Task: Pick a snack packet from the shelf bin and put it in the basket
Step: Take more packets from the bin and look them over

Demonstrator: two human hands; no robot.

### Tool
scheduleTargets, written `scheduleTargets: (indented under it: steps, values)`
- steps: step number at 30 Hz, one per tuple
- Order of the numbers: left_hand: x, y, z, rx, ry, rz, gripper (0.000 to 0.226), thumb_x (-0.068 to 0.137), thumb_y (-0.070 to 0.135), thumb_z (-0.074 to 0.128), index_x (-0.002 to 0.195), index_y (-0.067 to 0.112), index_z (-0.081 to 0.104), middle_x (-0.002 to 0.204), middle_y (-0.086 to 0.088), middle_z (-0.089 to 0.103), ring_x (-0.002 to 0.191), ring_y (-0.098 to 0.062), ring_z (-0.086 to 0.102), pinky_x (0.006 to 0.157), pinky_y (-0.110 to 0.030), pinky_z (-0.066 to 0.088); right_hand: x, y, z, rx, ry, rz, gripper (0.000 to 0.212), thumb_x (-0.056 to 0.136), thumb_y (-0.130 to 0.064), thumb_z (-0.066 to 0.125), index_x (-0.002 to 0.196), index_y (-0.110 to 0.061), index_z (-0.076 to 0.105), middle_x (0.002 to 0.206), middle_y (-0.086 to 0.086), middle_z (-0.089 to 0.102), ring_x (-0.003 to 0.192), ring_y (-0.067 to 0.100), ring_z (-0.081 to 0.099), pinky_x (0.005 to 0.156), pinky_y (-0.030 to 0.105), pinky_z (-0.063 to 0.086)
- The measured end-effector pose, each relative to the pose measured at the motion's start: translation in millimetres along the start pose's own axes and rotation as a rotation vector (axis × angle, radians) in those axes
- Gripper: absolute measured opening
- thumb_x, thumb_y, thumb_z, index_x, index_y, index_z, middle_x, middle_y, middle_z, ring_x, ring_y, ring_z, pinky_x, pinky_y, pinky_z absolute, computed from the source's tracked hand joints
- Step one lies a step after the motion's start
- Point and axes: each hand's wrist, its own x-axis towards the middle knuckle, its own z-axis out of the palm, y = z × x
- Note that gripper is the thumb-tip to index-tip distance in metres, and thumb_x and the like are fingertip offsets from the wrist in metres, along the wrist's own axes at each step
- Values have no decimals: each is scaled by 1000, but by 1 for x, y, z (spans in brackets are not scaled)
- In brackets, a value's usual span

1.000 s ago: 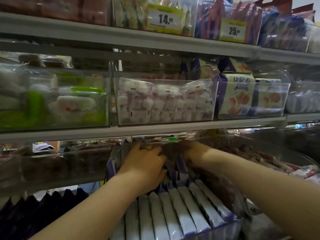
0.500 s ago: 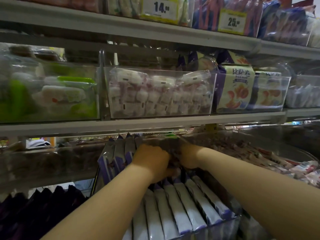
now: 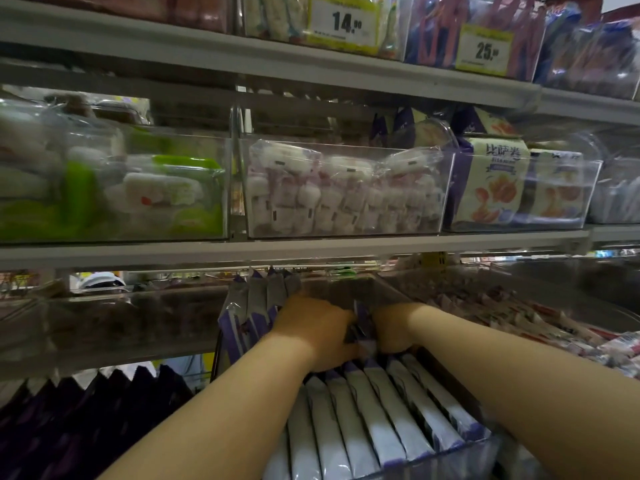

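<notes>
A clear shelf bin (image 3: 446, 460) on the lower shelf holds several white and purple snack packets (image 3: 367, 417) standing in a row. Both my hands are deep in the bin. My left hand (image 3: 317, 332) curls down over the packets at the back left, with a few packets (image 3: 263, 299) tipped upright behind it. My right hand (image 3: 393, 329) curls in from the right. Between the two hands sits a dark purple packet (image 3: 362, 327), gripped from both sides. Fingertips are hidden among the packets. No basket is in view.
The shelf edge (image 3: 311, 249) runs just above my hands. Above it stand clear bins of white sweets (image 3: 343, 192), green packs (image 3: 114, 188) and pizza-roll bags (image 3: 495, 185). A bin of small wrapped snacks (image 3: 519, 313) lies right; dark packets (image 3: 86, 410) lie lower left.
My hands have drawn closer together in the bin and now close on a packet between them. The packets at the back left have been pushed upright.
</notes>
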Motion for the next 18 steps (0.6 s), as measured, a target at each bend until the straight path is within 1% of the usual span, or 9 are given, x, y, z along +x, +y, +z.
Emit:
scheduleTargets:
  steps: [3,6,8,10,13,15,17,18]
  values:
    - [-1,3,0,14,8,0,42,91,60,48,120,32,60,120,-3,66,115,-27,56,102,-38,34,0,1,6,-44,127,-43,34,98,-14,47,129,0,52,131,21,55,120,32,53,95,32,42]
    - [1,3,-2,7,-28,-23,48,92,62,43,122,30,62,122,-4,65,116,-27,56,106,-40,33,2,0,18,13,290,1,28,97,-11,47,122,-2,56,125,18,60,113,31,58,84,33,46]
    - [0,4,-1,10,-35,-28,51,92,64,41,122,29,62,125,-5,64,118,-26,54,107,-40,32,2,0,18,88,426,35,25,97,-12,46,117,-5,59,118,17,63,107,32,61,85,37,49]
    - [0,4,0,21,-20,-25,53,92,64,40,125,29,61,133,-6,59,124,-27,49,108,-40,30,-1,3,9,120,536,46,27,96,-14,46,119,-8,57,117,16,63,107,33,61,86,40,52]
    - [-2,6,-1,72,-27,-16,55,93,64,36,132,30,55,140,-7,52,131,-30,42,110,-44,24,-12,6,-5,89,581,27,34,94,-19,48,127,-12,52,122,16,60,115,35,53,90,44,51]
    - [-5,8,-1,120,-24,-17,57,95,61,37,137,25,50,140,-10,52,130,-33,42,110,-45,22,-26,11,-7,53,623,8,36,93,-20,49,128,-13,54,121,15,60,117,34,50,90,43,50]
    - [-8,11,-4,150,-4,-12,56,96,56,39,141,22,43,142,-12,48,132,-35,39,111,-47,22,-46,20,-5,70,757,-32,34,92,-23,51,124,-13,58,117,13,62,115,32,51,88,43,50]
    - [-12,13,-6,144,2,-13,54,97,53,40,143,24,40,146,-11,45,134,-35,37,111,-47,22,-58,24,-4,107,828,-50,33,92,-24,52,122,-14,59,115,11,64,113,30,52,88,44,50]
